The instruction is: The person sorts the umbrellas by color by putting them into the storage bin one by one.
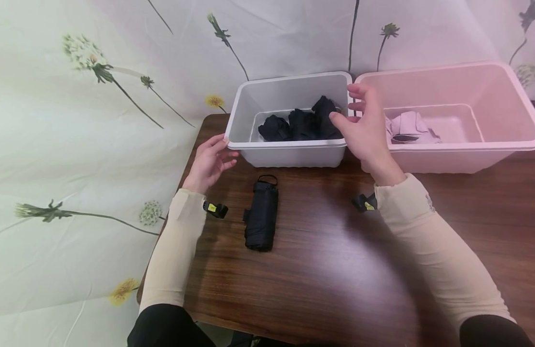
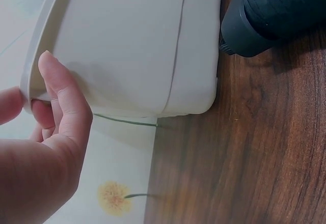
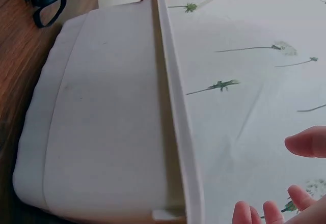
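My left hand pinches the front left corner of a white plastic bin. In the left wrist view its thumb lies on the rim and the fingers are curled beneath it. Three dark bundles, one of them this black bundle, lie side by side in the bin. Over the bin's right end hovers my right hand, its fingers spread and nothing in its grasp. A folded black umbrella with a wrist loop lies on the table in front of the bin.
A pink plastic bin stands close against the white bin's right side, with a folded pink bundle inside. Both stand on a brown wooden table. Behind and to the left hangs a flower-patterned cloth.
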